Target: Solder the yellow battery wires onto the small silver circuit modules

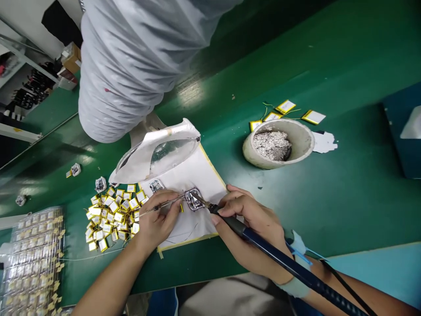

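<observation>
Across the whole frame runs a green worktop [329,57], and a white flexible duct [115,74] hangs over it at upper centre. Below the duct, a clear magnifier lens [162,156] in a white housing sits tilted above a white sheet with yellow edges [205,180]. Right of centre, a rough stone bowl [304,140] holds silvery scraps [272,145], with a few yellow-edged pouch cells [285,106] lying just beyond it. At lower left is a clear plastic tray of packed pieces [33,263], and nearer the centre lies a loose heap of similar yellow-edged cells [112,215]. On the white sheet, at the centre of the frame, sits a small silver metal frame [194,199]. The left hand [158,221] has a closed grip on slim tweezers [161,205], whose tips reach this frame. The right hand [250,228] has a closed, pen-like grip on a blue-handled soldering iron [263,245], its tip at the frame's right edge. The frame looks light, stiff and easily nudged out of place, with fine parts that seem fragile, so its outer metal edge looks the safest place to take hold, preferably with the tweezers rather than the fingers.
</observation>
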A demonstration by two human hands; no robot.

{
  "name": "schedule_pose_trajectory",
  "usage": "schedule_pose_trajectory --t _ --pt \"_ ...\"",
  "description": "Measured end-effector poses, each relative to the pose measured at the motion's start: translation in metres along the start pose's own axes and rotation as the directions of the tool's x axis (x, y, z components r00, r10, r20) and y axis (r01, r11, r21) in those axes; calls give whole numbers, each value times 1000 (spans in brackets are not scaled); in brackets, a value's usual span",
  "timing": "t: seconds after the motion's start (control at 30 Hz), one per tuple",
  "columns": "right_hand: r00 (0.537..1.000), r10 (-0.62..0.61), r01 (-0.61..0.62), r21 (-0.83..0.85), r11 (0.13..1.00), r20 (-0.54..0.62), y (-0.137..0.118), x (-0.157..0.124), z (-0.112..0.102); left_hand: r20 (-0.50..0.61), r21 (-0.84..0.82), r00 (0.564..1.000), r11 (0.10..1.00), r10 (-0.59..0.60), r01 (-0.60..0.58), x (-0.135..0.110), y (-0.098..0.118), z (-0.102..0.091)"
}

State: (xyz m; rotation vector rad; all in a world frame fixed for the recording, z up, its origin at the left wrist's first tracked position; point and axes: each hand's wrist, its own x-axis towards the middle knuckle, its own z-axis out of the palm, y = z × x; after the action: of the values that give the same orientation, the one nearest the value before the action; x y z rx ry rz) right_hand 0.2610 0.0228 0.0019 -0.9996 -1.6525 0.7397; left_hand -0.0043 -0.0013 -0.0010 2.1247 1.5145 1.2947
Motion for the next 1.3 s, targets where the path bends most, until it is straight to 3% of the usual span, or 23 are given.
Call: schedule_pose_trajectory --t 0.6,0.87,1.1,1.3 --pt "999 -17 16 6 1000 38 1 1 -2 58 91 998 995 35 -40 -2 -1 2" --pt "997 -36 37 -27 999 63 2 0 -1 60 41 997 998 49 -52 3 0 2" --pt "1000 -13 13 -7 1000 11 0 0 -1 33 -27 999 1000 17 -16 1 0 2" --pt "1000 -26 26 -19 999 13 0 1 0 23 -109 993 987 119 -116 4 -3 3"
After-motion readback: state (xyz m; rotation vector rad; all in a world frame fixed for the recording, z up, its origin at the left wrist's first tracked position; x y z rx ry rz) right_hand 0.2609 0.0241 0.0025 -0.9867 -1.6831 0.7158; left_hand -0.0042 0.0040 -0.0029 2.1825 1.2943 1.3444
